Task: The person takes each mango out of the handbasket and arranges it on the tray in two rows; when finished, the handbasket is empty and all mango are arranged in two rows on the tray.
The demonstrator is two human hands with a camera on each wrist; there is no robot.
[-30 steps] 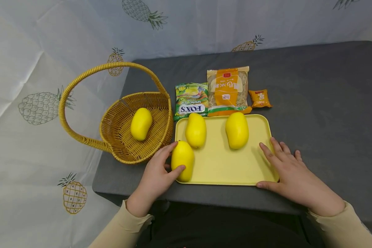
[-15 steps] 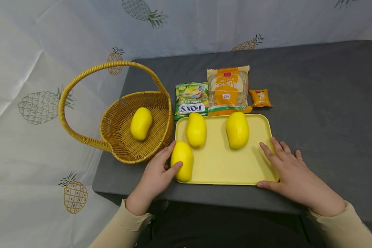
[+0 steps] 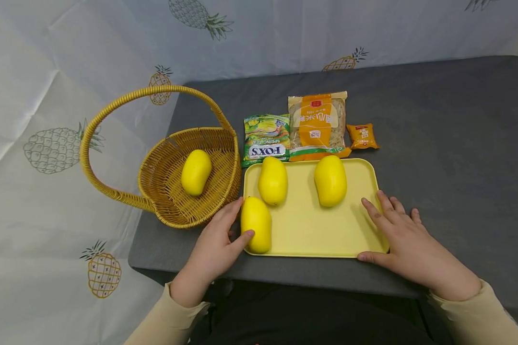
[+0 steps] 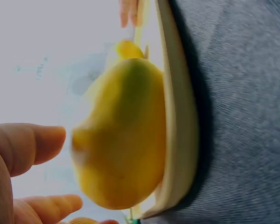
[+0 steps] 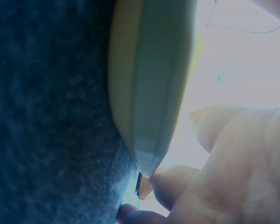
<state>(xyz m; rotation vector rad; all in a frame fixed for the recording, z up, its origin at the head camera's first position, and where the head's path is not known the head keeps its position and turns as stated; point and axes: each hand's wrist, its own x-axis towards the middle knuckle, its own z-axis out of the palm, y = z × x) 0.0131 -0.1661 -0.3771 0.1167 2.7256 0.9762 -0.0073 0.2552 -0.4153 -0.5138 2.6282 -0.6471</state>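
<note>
A yellow mango (image 3: pixel 256 224) lies at the near left corner of the pale yellow tray (image 3: pixel 315 239). Beside it is my left hand (image 3: pixel 216 242), fingers along its left side and the thumb overlapping its near end in the head view. The left wrist view shows a gap between the fingertips (image 4: pixel 51 140) and this mango (image 4: pixel 123 140). Two more mangoes lie along the tray's far side, one at left (image 3: pixel 273 181) and another at right (image 3: pixel 330 181). My right hand (image 3: pixel 403 237) rests spread at the tray's right edge, touching its rim (image 5: pixel 154 88).
Left of the tray stands a wicker basket (image 3: pixel 168 211) with a tall handle and a mango (image 3: pixel 196 172) inside. Behind the tray lie a green candy bag (image 3: pixel 266 138), a larger orange-and-clear food bag (image 3: pixel 317 124) and a small orange packet (image 3: pixel 362 137). A dark grey cloth (image 3: pixel 449 143) covers the table.
The near left mango shifts slightly left, then back right onto the tray. My left hand loosens from it and draws slightly left. The right hand stays put.
</note>
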